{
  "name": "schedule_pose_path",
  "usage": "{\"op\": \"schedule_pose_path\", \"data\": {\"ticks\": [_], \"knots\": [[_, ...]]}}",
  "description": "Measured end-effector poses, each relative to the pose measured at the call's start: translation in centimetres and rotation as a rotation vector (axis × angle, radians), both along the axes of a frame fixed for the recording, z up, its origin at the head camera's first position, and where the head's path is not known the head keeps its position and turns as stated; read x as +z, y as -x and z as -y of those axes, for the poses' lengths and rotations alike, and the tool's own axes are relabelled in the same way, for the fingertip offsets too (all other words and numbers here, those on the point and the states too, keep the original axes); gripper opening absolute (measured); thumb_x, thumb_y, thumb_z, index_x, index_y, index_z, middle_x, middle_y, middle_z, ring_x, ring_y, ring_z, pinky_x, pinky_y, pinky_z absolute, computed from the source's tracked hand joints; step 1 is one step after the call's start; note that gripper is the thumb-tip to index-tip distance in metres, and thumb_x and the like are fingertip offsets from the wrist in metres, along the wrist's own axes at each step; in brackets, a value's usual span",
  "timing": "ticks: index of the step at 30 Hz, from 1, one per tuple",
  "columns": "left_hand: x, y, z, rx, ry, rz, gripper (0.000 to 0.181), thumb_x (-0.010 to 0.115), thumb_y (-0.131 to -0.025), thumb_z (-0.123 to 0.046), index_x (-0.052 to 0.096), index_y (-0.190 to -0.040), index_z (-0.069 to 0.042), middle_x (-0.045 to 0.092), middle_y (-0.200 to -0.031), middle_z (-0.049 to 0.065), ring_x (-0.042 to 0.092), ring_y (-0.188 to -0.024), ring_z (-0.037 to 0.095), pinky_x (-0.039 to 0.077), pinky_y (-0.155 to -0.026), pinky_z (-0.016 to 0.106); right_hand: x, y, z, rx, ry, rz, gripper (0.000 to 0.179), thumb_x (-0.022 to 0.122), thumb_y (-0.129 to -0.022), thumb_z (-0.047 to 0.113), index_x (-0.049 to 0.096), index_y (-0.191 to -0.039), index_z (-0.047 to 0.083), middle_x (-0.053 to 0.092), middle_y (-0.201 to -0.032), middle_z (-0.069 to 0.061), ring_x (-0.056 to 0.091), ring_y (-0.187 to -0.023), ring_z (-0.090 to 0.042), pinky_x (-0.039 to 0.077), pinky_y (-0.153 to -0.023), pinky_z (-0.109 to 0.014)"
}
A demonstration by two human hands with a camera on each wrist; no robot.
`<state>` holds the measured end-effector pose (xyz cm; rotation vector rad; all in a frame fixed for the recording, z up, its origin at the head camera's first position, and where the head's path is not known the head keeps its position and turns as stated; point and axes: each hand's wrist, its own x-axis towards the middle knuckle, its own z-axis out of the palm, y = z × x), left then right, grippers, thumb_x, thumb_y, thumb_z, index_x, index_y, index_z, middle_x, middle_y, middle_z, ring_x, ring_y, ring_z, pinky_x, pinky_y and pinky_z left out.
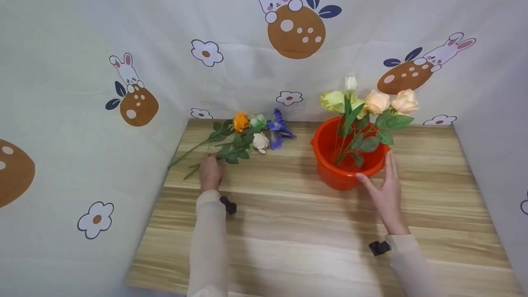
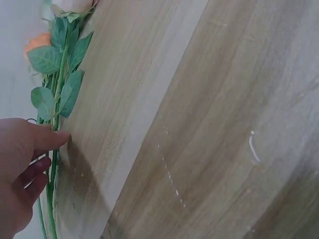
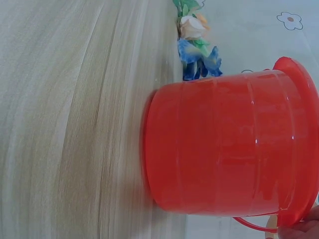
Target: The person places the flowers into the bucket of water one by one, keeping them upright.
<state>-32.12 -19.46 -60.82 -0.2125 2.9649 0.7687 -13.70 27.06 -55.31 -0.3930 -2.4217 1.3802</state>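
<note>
My left hand (image 1: 211, 171) pinches the stem of a white rose (image 1: 260, 142) at the left of the table. Its thumb and fingers bend around the green stems in the left wrist view. An orange rose (image 1: 241, 122), a pale green flower (image 1: 258, 121) and a blue-purple iris (image 1: 277, 128) lie close by. My right hand (image 1: 390, 198) rests against the near right rim of a red bucket (image 1: 336, 177), thumb and fingers spread along it. Standing in the bucket are peach roses (image 1: 377, 102), a yellow-green flower (image 1: 332, 101) and a white tulip (image 1: 350, 83).
A wood-grain table (image 1: 288, 239) holds everything. Behind it hangs a pale cloth (image 1: 243, 78) printed with rabbits and flowers, which also comes along both sides. The bucket's red handle (image 3: 251, 225) shows below it in the right wrist view.
</note>
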Motion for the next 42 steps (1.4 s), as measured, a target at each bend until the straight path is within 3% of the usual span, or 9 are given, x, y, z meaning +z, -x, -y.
{"op": "schedule_pose_path", "data": {"ticks": [9, 14, 20, 26, 31, 38, 42], "knots": [[0.0, -0.2, 0.1, 0.005, -0.01, -0.03, 0.027, 0.052, -0.096, 0.001, 0.074, -0.109, -0.008, 0.07, -0.115, 0.015, 0.065, -0.107, 0.032, 0.054, -0.092, 0.043, 0.0, 0.0, 0.1, -0.007, -0.008, -0.021, 0.103, 0.08, -0.084, 0.039, 0.015, -0.161, 0.019, 0.012, -0.169, -0.004, 0.014, -0.156, -0.026, 0.017, -0.126, -0.05], [0.6, 0.1, 0.5, 0.026, -0.08, 0.004, 0.025, 0.052, -0.1, -0.007, 0.075, -0.109, -0.01, 0.072, -0.115, 0.012, 0.066, -0.106, 0.03, 0.055, -0.091, 0.043, 0.1, 0.0, 0.1, -0.006, -0.004, -0.014, 0.103, 0.079, -0.084, 0.04, 0.014, -0.161, 0.02, 0.011, -0.169, -0.004, 0.013, -0.156, -0.026, 0.017, -0.126, -0.05], [2.3, 0.3, 0.7, 0.014, -0.201, 0.006, 0.025, 0.053, -0.101, -0.009, 0.071, -0.117, -0.009, 0.069, -0.119, 0.012, 0.064, -0.107, 0.028, 0.053, -0.093, 0.043, 0.2, 0.0, 0.0, -0.002, 0.005, -0.007, 0.102, 0.078, -0.085, 0.042, 0.013, -0.161, 0.021, 0.009, -0.169, -0.004, 0.012, -0.156, -0.025, 0.015, -0.127, -0.049], [3.7, 0.1, 0.3, 0.013, -0.227, -0.006, 0.023, 0.058, -0.1, -0.015, 0.07, -0.119, -0.009, 0.07, -0.119, 0.01, 0.064, -0.108, 0.026, 0.052, -0.094, 0.041, 0.3, -0.1, 0.1, 0.002, 0.012, 0.004, 0.103, 0.078, -0.084, 0.043, 0.013, -0.161, 0.021, 0.009, -0.169, -0.003, 0.011, -0.156, -0.025, 0.015, -0.127, -0.049], [4.6, -0.4, -0.5, 0.035, -0.285, -0.038, 0.019, 0.063, -0.097, -0.018, 0.072, -0.112, -0.01, 0.072, -0.111, 0.008, 0.065, -0.103, 0.024, 0.052, -0.09, 0.039, 0.2, -0.1, 0.1, 0.0, 0.008, 0.006, 0.103, 0.078, -0.084, 0.044, 0.013, -0.161, 0.021, 0.008, -0.169, -0.001, 0.011, -0.157, -0.024, 0.015, -0.127, -0.048], [5.6, -1.2, -1.6, 0.044, -0.289, -0.155, 0.016, 0.071, -0.093, -0.015, 0.076, -0.105, -0.006, 0.076, -0.105, 0.012, 0.07, -0.098, 0.026, 0.054, -0.088, 0.038, 0.2, -0.1, 0.1, -0.009, -0.014, -0.025, 0.102, 0.08, -0.084, 0.038, 0.015, -0.161, 0.016, 0.013, -0.169, -0.007, 0.014, -0.156, -0.027, 0.016, -0.127, -0.049], [5.9, -1.6, -2.2, 0.047, -0.324, -0.176, 0.017, 0.071, -0.092, -0.015, 0.075, -0.105, -0.005, 0.075, -0.104, 0.014, 0.068, -0.097, 0.027, 0.053, -0.086, 0.038, 0.2, 0.0, 0.1, -0.005, -0.006, -0.021, 0.103, 0.08, -0.084, 0.039, 0.015, -0.161, 0.017, 0.012, -0.169, -0.007, 0.013, -0.156, -0.026, 0.016, -0.127, -0.048]]}}
